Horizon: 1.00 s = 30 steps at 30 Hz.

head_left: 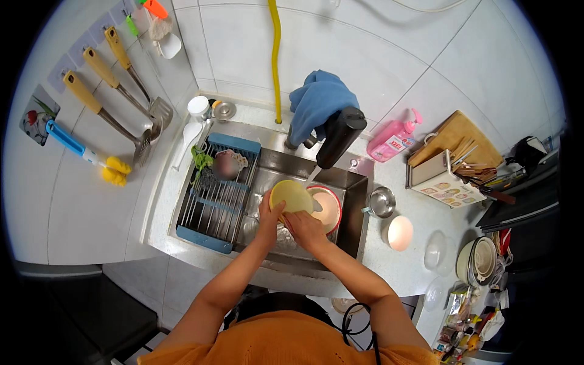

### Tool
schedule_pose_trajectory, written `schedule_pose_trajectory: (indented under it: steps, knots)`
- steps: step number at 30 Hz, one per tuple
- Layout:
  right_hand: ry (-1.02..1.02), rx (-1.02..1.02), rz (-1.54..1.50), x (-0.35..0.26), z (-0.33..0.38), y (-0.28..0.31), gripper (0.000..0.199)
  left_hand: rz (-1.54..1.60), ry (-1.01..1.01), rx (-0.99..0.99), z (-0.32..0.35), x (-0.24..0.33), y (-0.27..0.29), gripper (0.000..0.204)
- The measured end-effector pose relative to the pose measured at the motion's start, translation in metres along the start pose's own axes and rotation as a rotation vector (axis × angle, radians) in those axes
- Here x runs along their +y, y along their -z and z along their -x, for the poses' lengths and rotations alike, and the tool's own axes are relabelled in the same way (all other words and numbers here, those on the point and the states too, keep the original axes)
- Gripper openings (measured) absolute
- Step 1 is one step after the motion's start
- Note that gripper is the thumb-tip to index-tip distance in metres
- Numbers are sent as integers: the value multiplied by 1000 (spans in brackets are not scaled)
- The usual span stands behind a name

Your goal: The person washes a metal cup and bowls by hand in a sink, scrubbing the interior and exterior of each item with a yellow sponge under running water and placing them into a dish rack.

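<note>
Here, in the head view, the left hand [269,219] has its grip closed on the near-left rim of the yellow bowl [292,196] over the sink [353,220]. The right hand [306,229] touches its near edge, closure unclear. The red-rimmed bowl [329,211] sits just right of the round yellow one.
</note>
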State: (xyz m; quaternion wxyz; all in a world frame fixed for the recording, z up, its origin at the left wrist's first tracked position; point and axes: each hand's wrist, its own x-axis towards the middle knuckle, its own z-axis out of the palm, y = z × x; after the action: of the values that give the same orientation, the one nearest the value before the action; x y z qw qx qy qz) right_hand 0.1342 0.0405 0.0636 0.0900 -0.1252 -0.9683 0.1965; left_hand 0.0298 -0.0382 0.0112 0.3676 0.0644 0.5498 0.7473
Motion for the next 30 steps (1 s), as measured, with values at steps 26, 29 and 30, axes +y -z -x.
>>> schedule_pose_trajectory:
  steps: [26, 29, 30]
  knots:
    - [-24, -203, -441, 3, -17, -2, 56, 136, 230, -170, -39, 35, -22, 37]
    - [162, -256, -13, 33, -10, -3, 49, 55, 339, -244, -46, 43, -19, 37]
    - [282, -205, 65, 46, -13, 3, 47, 5, 375, -273, -46, 46, -20, 37]
